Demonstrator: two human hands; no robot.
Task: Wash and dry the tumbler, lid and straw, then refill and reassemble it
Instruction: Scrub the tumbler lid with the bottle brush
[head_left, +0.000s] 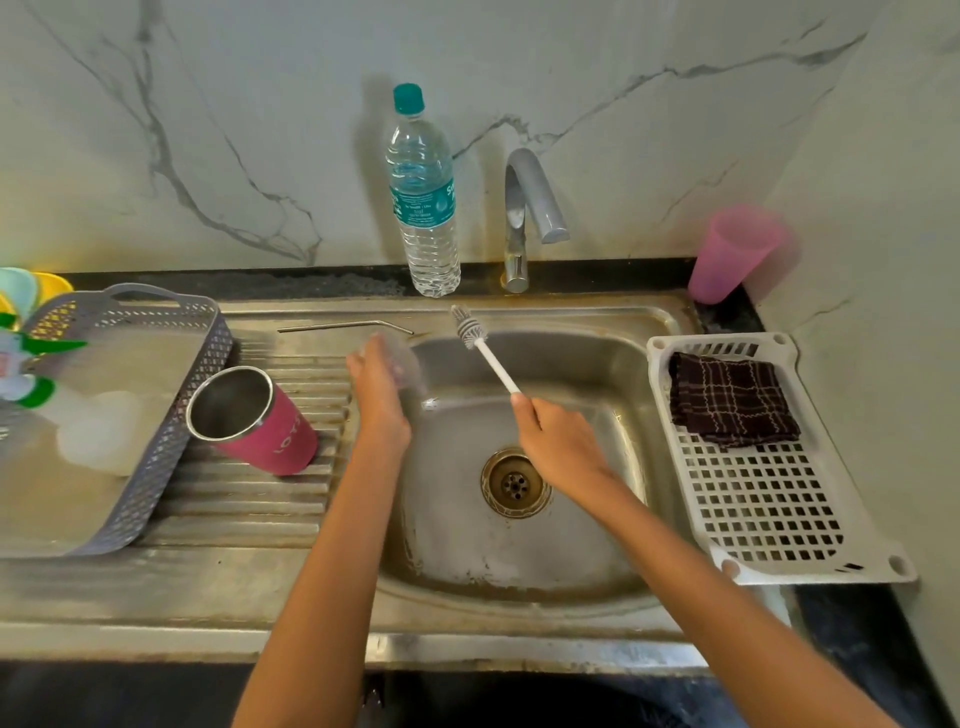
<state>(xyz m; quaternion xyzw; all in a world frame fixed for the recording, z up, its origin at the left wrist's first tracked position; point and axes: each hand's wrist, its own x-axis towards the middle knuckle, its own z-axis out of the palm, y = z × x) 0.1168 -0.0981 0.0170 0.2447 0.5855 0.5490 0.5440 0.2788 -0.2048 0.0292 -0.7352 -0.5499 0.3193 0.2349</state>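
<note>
- Left hand (382, 395) grips the blurred clear lid (402, 364) over the sink (519, 571); wet, it may slip.
- Right hand (558, 441) pinches the brush (480, 348) handle.
- Tumbler (254, 421) and straw (345, 327) rest on the drainboard; the straw could roll in.

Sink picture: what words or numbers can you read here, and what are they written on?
"LOT": white letters running along the side of the pink tumbler; the rest of the word is turned out of sight.
"S": one big white letter at the edge of the teal label on the water bottle; the label's small print is too blurred to read.
Nothing else shows readable writing.
</note>
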